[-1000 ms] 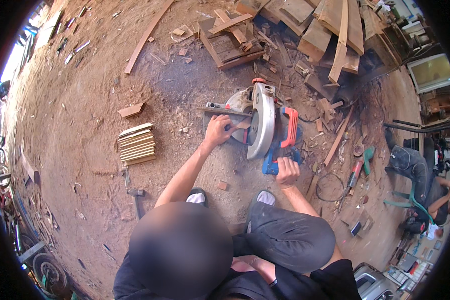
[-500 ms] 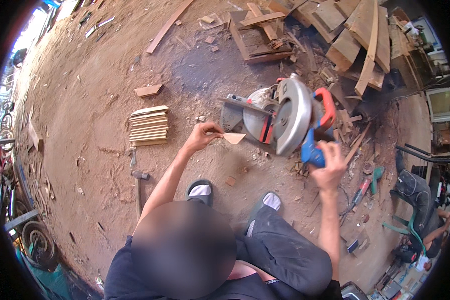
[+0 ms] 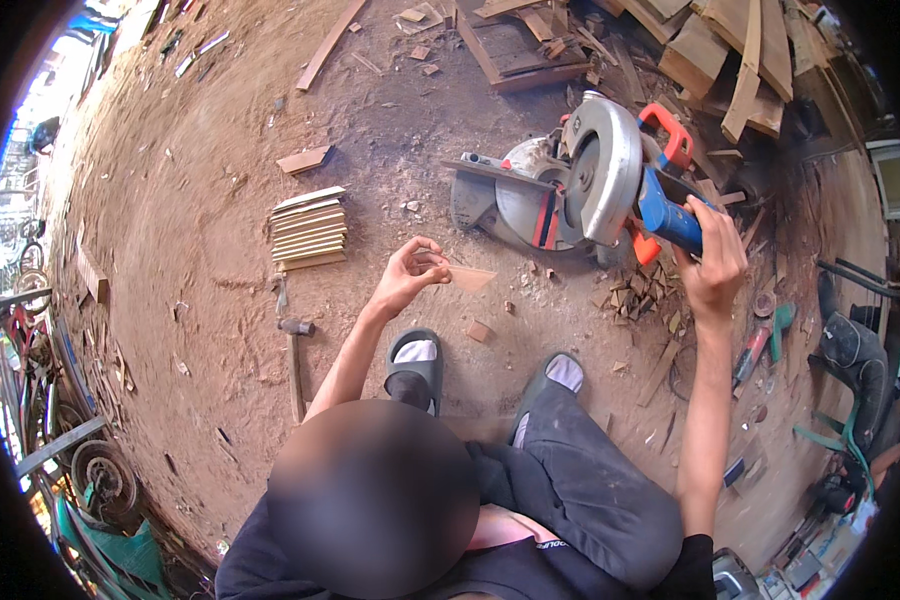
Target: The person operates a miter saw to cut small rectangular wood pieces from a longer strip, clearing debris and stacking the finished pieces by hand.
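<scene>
Between the thumb and fingers of my left hand point(image 3: 410, 276) is a small, thin wood piece point(image 3: 471, 278) with slanted ends, held in the air in front of the saw. My right hand point(image 3: 712, 250) wraps round the blue handle of a miter saw point(image 3: 605, 175), which stands on the dirt ground. The saw has a silver blade guard and a red carrying handle, and its head is tilted up off the base. To the left lies a neat stack of short wood pieces point(image 3: 310, 232), with one loose wood piece point(image 3: 306, 159) just beyond it.
A hammer point(image 3: 296, 328) lies left of my feet. Small offcuts point(image 3: 638, 290) are heaped below the saw, and a red-and-green power tool point(image 3: 755, 352) rests at the right. Boards point(image 3: 700, 55) pile up at the far right. A wheel point(image 3: 105, 478) stands at the left edge.
My right hand has risen with the saw handle, lifting the saw head. The left hand still holds the wood piece. The whole view has shifted slightly.
</scene>
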`<action>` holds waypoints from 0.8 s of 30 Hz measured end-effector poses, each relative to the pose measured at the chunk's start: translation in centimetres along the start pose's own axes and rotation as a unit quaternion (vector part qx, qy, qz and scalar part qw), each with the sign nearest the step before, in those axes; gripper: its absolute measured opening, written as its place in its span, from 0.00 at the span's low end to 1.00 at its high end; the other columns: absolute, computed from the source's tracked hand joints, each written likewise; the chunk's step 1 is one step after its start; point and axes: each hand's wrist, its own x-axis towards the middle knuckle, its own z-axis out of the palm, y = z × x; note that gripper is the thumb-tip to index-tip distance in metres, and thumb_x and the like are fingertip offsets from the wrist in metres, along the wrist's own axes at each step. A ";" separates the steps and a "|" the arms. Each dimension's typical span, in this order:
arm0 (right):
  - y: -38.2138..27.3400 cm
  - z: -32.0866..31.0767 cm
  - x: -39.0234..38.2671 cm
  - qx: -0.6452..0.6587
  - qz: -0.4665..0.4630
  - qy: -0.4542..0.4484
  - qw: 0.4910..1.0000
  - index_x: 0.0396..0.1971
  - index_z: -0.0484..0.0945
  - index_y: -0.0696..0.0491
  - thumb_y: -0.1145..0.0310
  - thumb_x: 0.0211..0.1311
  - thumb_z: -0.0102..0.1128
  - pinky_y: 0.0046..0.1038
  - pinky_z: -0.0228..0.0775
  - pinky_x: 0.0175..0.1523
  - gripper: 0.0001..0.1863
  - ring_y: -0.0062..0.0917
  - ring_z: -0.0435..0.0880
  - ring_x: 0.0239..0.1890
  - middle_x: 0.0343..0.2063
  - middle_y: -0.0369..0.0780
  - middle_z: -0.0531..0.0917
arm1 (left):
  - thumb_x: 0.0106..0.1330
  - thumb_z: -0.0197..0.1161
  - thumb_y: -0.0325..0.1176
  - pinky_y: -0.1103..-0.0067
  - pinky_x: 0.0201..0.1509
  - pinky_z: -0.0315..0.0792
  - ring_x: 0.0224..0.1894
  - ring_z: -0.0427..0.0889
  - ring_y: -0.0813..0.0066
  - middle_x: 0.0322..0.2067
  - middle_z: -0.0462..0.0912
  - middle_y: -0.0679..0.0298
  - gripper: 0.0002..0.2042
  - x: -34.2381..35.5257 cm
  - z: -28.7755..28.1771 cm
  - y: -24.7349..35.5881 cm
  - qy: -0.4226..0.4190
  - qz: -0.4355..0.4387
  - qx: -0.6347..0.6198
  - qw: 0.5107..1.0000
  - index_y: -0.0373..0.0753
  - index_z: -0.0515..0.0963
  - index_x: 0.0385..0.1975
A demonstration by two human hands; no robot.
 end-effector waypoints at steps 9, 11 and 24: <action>-0.2 0.9 -0.5 0.029 0.063 0.057 0.996 0.53 0.79 0.54 0.79 0.38 0.79 0.37 0.77 0.48 0.35 0.35 0.85 0.44 0.38 0.38 0.85 | 0.67 0.67 0.23 0.76 0.53 0.83 0.46 0.85 0.73 0.43 0.82 0.59 0.18 -1.0 2.4 -0.3 0.021 -0.025 -0.016 0.999 0.37 0.69 0.53; -0.3 0.7 -0.5 0.020 0.064 0.027 0.997 0.55 0.77 0.53 0.79 0.38 0.79 0.37 0.76 0.51 0.37 0.34 0.84 0.47 0.40 0.39 0.85 | 0.68 0.65 0.23 0.77 0.52 0.83 0.45 0.84 0.74 0.42 0.81 0.60 0.16 -1.2 3.1 -0.3 0.023 -0.048 -0.052 0.997 0.37 0.70 0.52; -13.2 6.1 -13.4 0.318 0.207 -0.107 0.919 0.48 0.83 0.57 0.67 0.56 0.75 0.34 0.78 0.48 0.20 0.32 0.85 0.44 0.41 0.39 0.85 | 0.77 0.58 0.35 0.75 0.53 0.82 0.44 0.86 0.72 0.36 0.85 0.61 0.12 -2.9 7.7 -4.1 -0.051 -0.290 -0.229 0.928 0.31 0.78 0.45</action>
